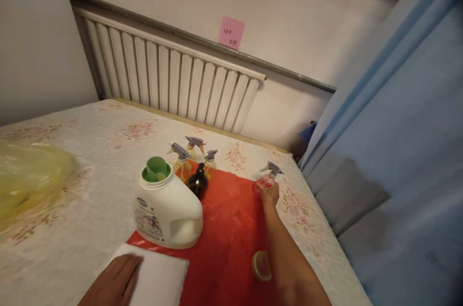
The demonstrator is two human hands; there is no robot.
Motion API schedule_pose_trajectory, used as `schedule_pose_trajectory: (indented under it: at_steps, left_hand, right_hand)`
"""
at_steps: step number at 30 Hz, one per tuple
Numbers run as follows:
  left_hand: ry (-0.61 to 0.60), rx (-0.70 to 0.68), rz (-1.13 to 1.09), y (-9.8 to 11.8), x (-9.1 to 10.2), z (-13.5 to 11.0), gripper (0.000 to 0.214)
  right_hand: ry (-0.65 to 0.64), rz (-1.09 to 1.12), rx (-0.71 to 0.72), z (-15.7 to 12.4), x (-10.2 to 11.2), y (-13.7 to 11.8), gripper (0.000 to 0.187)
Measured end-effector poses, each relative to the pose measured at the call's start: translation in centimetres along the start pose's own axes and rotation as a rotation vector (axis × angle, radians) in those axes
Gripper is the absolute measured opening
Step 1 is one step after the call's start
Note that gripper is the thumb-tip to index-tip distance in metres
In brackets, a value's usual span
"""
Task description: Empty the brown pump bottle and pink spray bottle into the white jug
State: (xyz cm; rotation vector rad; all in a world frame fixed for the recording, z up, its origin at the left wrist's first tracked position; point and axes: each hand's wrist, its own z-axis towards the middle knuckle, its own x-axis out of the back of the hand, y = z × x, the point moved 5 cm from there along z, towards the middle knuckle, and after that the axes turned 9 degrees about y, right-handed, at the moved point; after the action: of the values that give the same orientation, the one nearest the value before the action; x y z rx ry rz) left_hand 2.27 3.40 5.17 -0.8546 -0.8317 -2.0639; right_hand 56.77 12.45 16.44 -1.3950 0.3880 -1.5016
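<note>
One jug (171, 212) holds a green cup (156, 168); right hand (270, 194) grips pink spray bottle (266, 180), left hand's (115, 279) hold unclear.

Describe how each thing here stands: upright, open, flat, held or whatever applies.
Pink spray bottle, upright, gripped by the right fingers
White jug, upright, uncapped, green insert in its mouth
Three spray bottles, upright, grouped beyond the jug
Dark pump bottle, upright
White paper or cloth, flat, under the left fingers
Red sheet, spread flat
Yellow bag, crumpled
Blue curtain, hanging in folds
Round item, partly hidden, state unclear
</note>
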Motion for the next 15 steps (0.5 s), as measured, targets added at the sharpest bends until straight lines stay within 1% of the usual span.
schedule_pose_trajectory:
  at_steps: [2,4,7,10,11,15]
  left_hand:
    - [-0.014,0.011,0.000,0.3,0.3,0.1,0.030]
    - [-0.021,0.019,-0.006,0.5,0.6,0.2,0.030]
    - [-0.019,0.028,-0.011,0.8,1.0,0.4,0.030]
    - [-0.031,0.024,-0.013,1.0,1.1,0.5,0.029]
    - [-0.035,0.023,-0.014,1.0,1.1,0.6,0.030]
    - [-0.030,0.025,-0.025,1.4,1.3,1.0,0.030]
  right_hand:
    - [0.006,-0.054,-0.044,0.2,-0.3,0.4,0.034]
    - [0.014,-0.086,-0.059,0.7,-0.3,0.6,0.034]
    - [0.038,-0.115,-0.081,1.7,0.3,0.9,0.039]
    - [0.079,-0.127,-0.094,3.1,1.9,1.0,0.050]
    - [0.094,-0.129,-0.095,3.5,2.6,0.9,0.051]
    - [0.144,-0.123,-0.086,4.9,6.0,0.2,0.038]
